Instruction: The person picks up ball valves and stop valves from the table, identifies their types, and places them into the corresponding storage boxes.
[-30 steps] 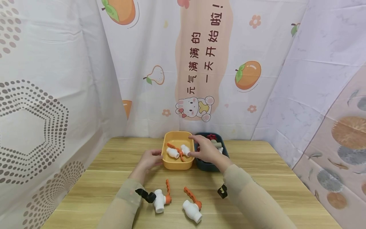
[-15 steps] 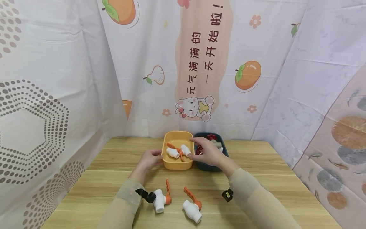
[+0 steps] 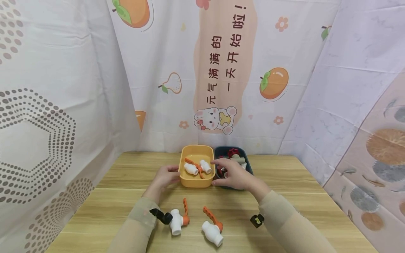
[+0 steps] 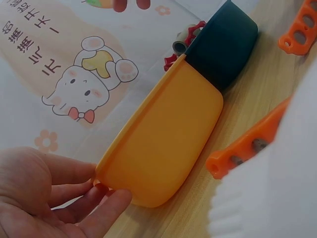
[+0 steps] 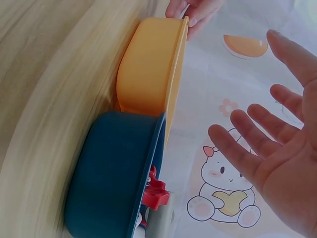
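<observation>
My left hand [image 3: 165,176] touches the left end of a yellow bin [image 3: 197,183], its fingertips right at the rim and end wall in the left wrist view. Inside that bin lie two white ball valves [image 3: 191,169] with orange lever handles. My right hand [image 3: 232,174] is spread over the dark blue bin [image 5: 109,173], fingers pointing toward the yellow bin's right rim and nothing held. Red handwheels [image 3: 233,152] and a grey pipe piece [image 3: 238,160] show in the blue bin, partly hidden by this hand.
Two more white ball valves with orange handles lie on the wooden table nearer me, one at left [image 3: 176,222] and one at centre [image 3: 212,233]. The bins stand side by side before a printed curtain [image 3: 177,112] at the table's back edge.
My right hand has drawn back to the right from the yellow bin's rim, slightly toward me, uncovering more of the blue bin. The left hand and the valves stay put.
</observation>
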The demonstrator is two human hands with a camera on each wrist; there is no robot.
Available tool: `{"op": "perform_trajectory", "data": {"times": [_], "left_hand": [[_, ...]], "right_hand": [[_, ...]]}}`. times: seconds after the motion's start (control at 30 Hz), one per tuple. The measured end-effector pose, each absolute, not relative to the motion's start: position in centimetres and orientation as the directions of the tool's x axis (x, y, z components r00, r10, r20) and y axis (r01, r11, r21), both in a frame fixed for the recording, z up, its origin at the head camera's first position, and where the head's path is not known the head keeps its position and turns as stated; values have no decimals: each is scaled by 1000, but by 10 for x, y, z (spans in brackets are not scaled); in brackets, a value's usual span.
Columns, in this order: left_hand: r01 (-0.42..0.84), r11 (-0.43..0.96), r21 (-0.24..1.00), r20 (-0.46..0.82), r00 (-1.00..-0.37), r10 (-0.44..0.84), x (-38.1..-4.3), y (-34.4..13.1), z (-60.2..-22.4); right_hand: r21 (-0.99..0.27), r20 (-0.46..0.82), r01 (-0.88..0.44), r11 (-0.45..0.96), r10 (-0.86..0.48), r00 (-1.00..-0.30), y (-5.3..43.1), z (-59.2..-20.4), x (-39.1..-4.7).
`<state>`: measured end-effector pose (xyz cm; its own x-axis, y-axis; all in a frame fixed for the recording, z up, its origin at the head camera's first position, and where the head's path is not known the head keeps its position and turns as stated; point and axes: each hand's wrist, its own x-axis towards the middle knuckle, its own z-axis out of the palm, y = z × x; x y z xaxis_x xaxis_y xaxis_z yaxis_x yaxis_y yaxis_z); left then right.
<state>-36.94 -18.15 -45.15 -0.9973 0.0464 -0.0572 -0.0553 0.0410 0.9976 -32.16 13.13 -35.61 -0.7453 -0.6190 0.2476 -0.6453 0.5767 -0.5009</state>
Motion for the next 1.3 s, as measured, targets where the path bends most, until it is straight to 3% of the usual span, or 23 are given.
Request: {"op": "perform_trajectory", "data": {"times": [1.3], "left_hand": [[-64,38,997,-66,-997,41,-370,-180,-453]], "right_hand": [[-533,-63,-654,537,-796,-602,142,-370,-291]]}}
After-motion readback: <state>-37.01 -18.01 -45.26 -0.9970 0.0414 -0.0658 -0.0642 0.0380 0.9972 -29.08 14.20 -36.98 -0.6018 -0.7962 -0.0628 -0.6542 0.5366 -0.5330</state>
